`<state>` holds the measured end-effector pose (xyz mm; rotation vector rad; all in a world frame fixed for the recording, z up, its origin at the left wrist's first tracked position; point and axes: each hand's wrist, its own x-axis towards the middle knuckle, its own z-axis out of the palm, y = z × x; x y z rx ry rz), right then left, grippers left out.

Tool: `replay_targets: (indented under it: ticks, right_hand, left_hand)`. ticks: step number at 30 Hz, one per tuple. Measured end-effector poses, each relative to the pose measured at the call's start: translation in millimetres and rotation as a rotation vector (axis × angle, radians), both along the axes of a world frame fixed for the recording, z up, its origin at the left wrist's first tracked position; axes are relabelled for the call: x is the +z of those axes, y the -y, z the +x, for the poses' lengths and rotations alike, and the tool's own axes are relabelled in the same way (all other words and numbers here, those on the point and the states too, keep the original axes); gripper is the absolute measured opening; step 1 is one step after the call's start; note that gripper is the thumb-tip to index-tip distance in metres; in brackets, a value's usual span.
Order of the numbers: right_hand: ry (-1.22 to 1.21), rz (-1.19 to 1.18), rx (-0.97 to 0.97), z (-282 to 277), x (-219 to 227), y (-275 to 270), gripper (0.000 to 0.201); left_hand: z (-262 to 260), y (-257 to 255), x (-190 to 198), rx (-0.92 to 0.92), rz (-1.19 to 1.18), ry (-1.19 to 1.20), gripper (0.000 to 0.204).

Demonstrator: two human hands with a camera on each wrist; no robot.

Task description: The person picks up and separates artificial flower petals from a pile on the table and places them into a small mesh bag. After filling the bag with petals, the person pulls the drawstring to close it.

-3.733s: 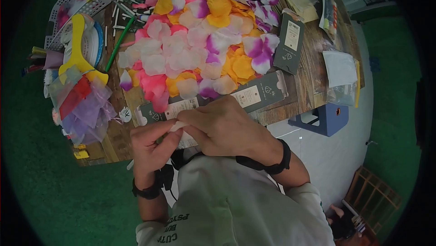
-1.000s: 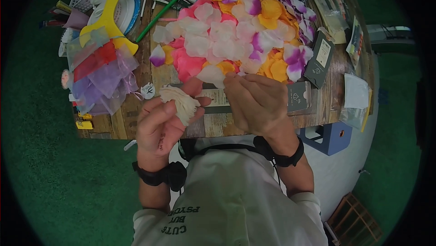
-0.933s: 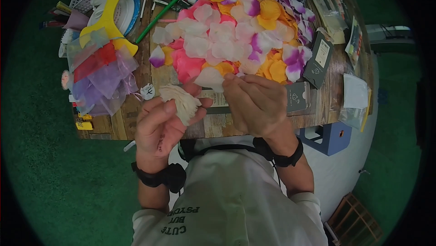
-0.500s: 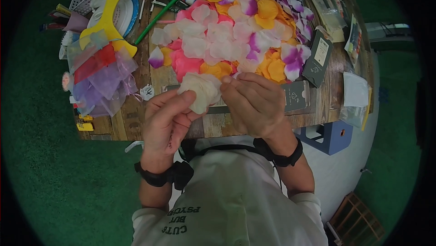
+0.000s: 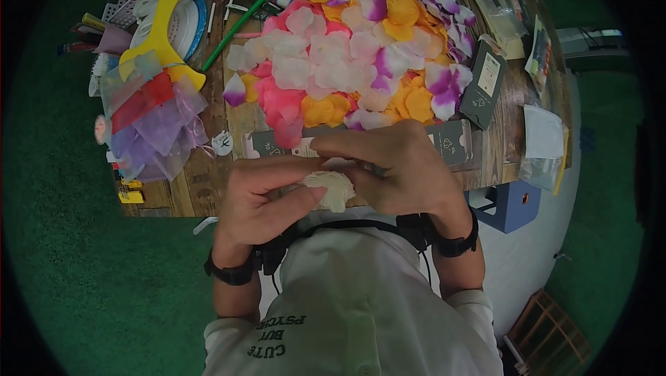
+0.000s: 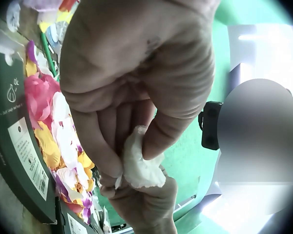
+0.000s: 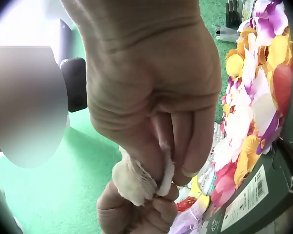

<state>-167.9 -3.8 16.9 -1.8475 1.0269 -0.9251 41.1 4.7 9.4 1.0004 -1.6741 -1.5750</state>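
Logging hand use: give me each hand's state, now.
Left hand: closed, holding the petal bundle.
Right hand: closed, pinching a white petal.

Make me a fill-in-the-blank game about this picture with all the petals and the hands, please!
1. The left hand pinches a cream petal bundle between its fingers and ____.
2. The three-armed thing, partly covered by the mesh bags, is coloured ____.
3. In the petal pile, the two-coloured petals are white and ____.
4. On the shirt, the printed word right next to CUTE is ____.

Missing words: thumb; yellow; purple; BUT.
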Motion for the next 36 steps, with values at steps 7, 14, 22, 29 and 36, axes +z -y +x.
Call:
replay_targets:
  ticks: [7,14,22,29,36]
  right_hand:
    - [0.088,0.309,-0.321,0,-5,-8,0.018]
    - [0.601,0.601,-0.581,14,0,-13,0.021]
    - [1.077,0.572,-0.581,40,-7,-18,0.026]
    - [0.879,0.404,-0.626,45,-16,-16,0.027]
    - [0.790,0.360,-0.613,47,-16,-16,0.035]
  left_hand:
    - [-11,-4,-9,0.281,0.252,-0.095,0.020]
    - [-33,0,-15,0.639,0.411,-0.363,0.020]
    - [-54,-3,-15,0.635,0.353,-0.366,0.021]
    - [-66,-9,-14,0.608,0.267,-0.460,0.024]
    - [-63,-7,-14,0.526,0.435,-0.648,0.027]
